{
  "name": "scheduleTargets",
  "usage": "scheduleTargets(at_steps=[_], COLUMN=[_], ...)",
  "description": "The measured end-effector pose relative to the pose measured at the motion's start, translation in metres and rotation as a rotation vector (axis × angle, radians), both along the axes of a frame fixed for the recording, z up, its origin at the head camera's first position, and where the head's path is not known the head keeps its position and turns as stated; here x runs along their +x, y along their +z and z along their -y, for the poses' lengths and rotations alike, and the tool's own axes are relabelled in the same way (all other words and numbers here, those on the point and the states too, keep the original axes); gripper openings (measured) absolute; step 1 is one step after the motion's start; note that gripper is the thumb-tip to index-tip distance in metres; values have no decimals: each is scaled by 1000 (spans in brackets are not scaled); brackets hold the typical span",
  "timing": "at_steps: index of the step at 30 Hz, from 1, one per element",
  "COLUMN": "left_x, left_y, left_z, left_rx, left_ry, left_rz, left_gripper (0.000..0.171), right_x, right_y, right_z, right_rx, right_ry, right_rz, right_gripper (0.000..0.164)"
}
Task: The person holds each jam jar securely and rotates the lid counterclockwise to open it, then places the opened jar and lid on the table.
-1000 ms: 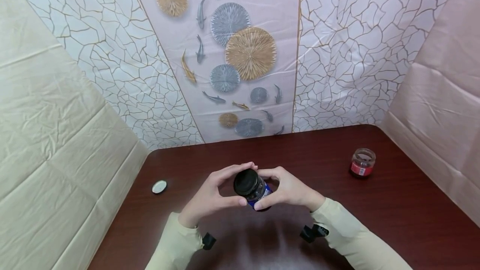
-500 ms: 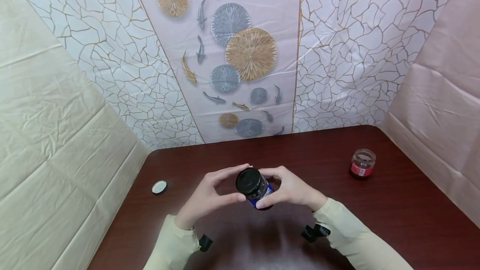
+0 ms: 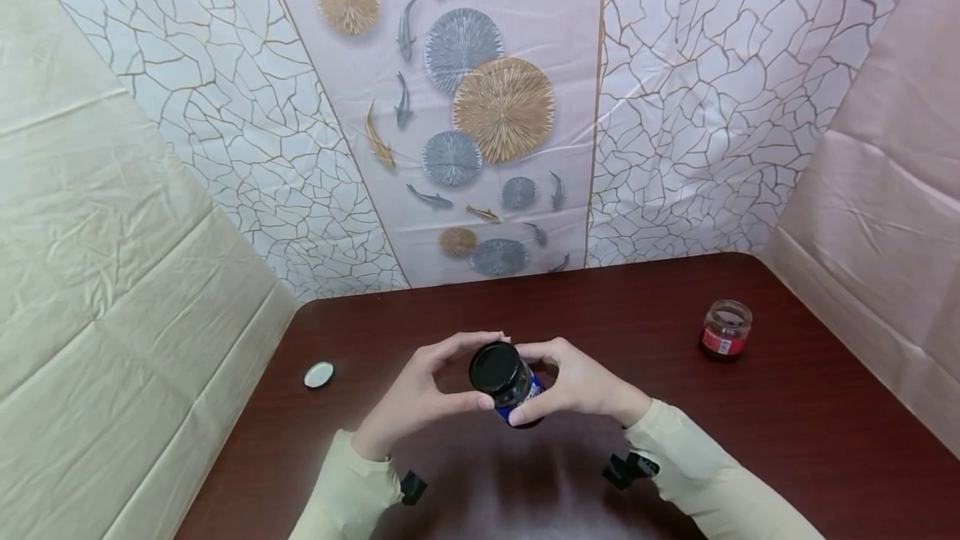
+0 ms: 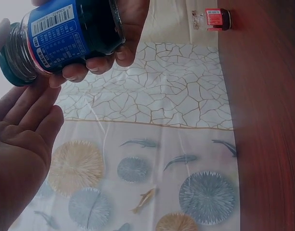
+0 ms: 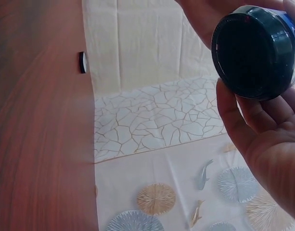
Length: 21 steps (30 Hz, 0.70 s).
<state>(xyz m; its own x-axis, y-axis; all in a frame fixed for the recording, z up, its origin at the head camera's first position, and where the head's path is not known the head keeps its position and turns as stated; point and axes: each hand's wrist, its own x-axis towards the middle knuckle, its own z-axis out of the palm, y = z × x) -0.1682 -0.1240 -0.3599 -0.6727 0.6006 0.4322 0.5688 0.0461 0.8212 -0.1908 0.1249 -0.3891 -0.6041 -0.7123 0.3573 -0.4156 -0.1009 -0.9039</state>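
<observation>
A glass jar with a blue label (image 4: 56, 29) is held tilted above the table between both hands. Its black lid (image 3: 495, 367) faces up and to the left in the head view. My right hand (image 3: 588, 382) grips the jar's body, fingers wrapped round the far side and thumb on the label. My left hand (image 3: 412, 398) curves round the lid end, its thumb close by the jar's neck and its fingers along the far side. In the right wrist view, the jar's dark, rounded base (image 5: 253, 55) faces the camera.
A small open glass jar with a red label (image 3: 725, 330) stands at the table's right side. A loose lid (image 3: 318, 374) lies at the left, pale inside up. The brown table (image 3: 600, 298) is bordered by patterned cloth behind and plain cloth at the sides.
The jar shifts slightly right and then back left, still tilted. My left hand draws back a little, then returns to the lid. My right hand keeps its grip.
</observation>
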Motion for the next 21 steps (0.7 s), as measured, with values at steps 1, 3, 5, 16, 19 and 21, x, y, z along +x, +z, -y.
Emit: scheduleTargets(at_steps=[1, 3, 5, 16, 19, 21], left_x=[0, -1, -1, -3, -4, -5], left_y=[0, -1, -1, 1, 2, 3], left_z=[0, -2, -3, -6, -7, -7], left_rx=[3, 11, 13, -45, -66, -83], left_ry=[-7, -21, -27, -13, -23, -28], left_rz=[0, -1, -2, -44, -69, -94], left_gripper=[64, 64, 64, 66, 67, 68], right_x=[0, 0, 0, 0, -1, -1], right_y=[0, -1, -1, -2, -4, -4], right_z=[0, 0, 0, -1, -1, -2], right_rx=[6, 7, 9, 9, 17, 28], right_ry=[-6, -10, -19, -29, -40, -47], right_rz=[4, -10, -24, -57, -75, -70], right_gripper=[55, 54, 54, 53, 54, 53])
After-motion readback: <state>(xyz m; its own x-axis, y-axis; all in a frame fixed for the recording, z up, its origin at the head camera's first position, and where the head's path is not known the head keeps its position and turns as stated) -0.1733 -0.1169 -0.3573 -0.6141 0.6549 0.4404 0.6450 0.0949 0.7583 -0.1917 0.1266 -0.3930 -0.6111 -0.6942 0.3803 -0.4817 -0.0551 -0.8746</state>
